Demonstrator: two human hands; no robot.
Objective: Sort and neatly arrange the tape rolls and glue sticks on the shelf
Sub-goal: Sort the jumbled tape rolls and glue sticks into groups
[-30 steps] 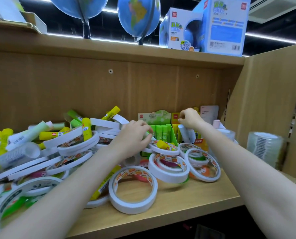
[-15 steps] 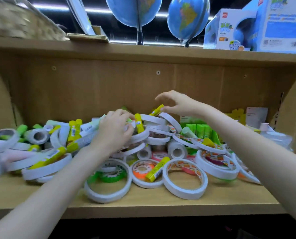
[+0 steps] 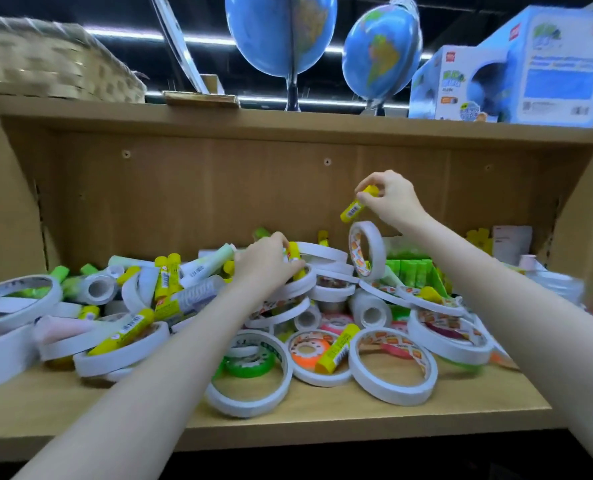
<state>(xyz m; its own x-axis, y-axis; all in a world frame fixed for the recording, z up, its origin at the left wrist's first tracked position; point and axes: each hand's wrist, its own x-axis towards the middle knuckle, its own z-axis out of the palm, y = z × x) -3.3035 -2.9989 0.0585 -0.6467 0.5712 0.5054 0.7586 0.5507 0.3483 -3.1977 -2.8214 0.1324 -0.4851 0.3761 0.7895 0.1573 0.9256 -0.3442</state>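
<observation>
— On the wooden shelf [image 3: 322,414], what lies about?

— Across its whole width sprawls a heap of tape rolls [image 3: 393,367] and glue sticks [image 3: 130,329], all mixed together. White rolls lie flat, lean and overlap; yellow and green sticks are wedged among them and on top.

— And the hands?

— The right hand [image 3: 390,199] is raised above the heap, in front of the back panel, fingertips pinching a yellow glue stick [image 3: 355,207] by its upper end, so the stick hangs tilted. The left hand [image 3: 265,259] is down on the pile near the middle, fingers curled around another yellow stick [image 3: 294,258] that lies against stacked white rolls.

— Anything just under the raised stick?

— One white roll stands on edge [image 3: 366,252], just below it, propped on the other rolls.

— What crowds the front?

— A large white roll [image 3: 250,375] lies flat at the front with a green roll [image 3: 250,363] inside its ring. Beside it an orange-cored roll [image 3: 309,351] carries a yellow stick [image 3: 336,349] lying across its rim.

— And to the right?

— A green display box [image 3: 412,277] holding upright green sticks sits behind the rolls, partly hidden by the right forearm. Further right are blurred clear rolls; I cannot tell them apart.

— On the left?

— A wide white roll [image 3: 14,303] lies at the edge of the view, with small thick rolls [image 3: 97,289] and green sticks behind it.

— Above?

— Two globes [image 3: 283,32] on stands, a blue carton [image 3: 516,71] and a woven basket [image 3: 49,62] stand on the upper board.
</observation>
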